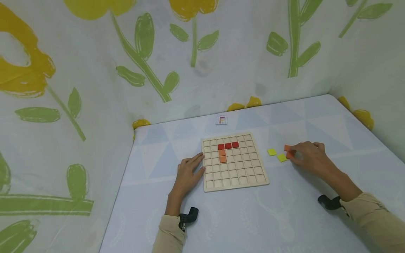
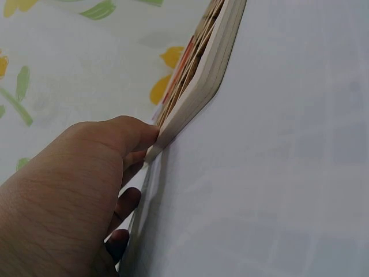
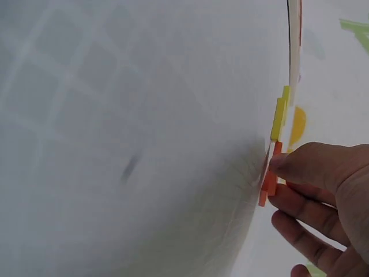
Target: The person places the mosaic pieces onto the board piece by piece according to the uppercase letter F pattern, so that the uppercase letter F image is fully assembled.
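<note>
Orange tiles point(image 1: 287, 148), one seemingly pinched, right of wooden grid board point(image 1: 233, 173).

Card point(image 1: 222, 119): print too small to read in detail. Orange tiles point(image 1: 287, 148): partly covered by the fingers of the right hand point(image 1: 311, 158); exact count cannot be verified. Board point(image 2: 202, 92): cut off by the top edge in both wrist views, seen nearly edge-on there, grid largely hidden. Left hand point(image 2: 69, 184): cut off by the left and bottom edges of its wrist view. Table point(image 1: 234, 218): near side outside the head view. Lettering point(image 1: 303, 250): faint, cut off at the bottom, illegible. Dark mark point(image 3: 130, 168): blurred, nature undetermined.
</note>
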A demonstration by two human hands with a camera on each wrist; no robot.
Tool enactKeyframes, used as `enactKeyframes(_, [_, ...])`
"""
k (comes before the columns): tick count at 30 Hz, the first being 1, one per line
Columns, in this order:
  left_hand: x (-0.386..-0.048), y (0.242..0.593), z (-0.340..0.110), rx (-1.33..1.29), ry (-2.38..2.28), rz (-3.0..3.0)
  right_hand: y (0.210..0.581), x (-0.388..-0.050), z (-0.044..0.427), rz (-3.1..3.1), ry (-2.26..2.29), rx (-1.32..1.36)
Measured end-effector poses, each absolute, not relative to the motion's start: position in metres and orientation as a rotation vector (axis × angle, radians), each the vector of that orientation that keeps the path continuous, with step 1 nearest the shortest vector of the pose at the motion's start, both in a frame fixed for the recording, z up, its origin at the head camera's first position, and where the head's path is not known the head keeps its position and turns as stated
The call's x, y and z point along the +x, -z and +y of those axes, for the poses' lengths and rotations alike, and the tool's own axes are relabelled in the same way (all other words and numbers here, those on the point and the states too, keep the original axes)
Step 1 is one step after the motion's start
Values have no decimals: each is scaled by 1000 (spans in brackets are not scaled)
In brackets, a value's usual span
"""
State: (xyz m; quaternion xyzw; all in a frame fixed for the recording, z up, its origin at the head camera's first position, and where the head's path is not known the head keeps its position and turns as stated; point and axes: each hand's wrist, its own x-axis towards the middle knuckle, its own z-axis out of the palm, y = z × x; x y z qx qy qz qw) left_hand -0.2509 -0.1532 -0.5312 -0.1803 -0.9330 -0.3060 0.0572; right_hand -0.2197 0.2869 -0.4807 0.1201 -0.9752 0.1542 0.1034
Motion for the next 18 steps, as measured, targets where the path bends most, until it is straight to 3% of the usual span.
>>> enactKeyframes(18, [-253, 536, -154, -558, 908, -2838, 473, -226, 263, -2748, -502, 584])
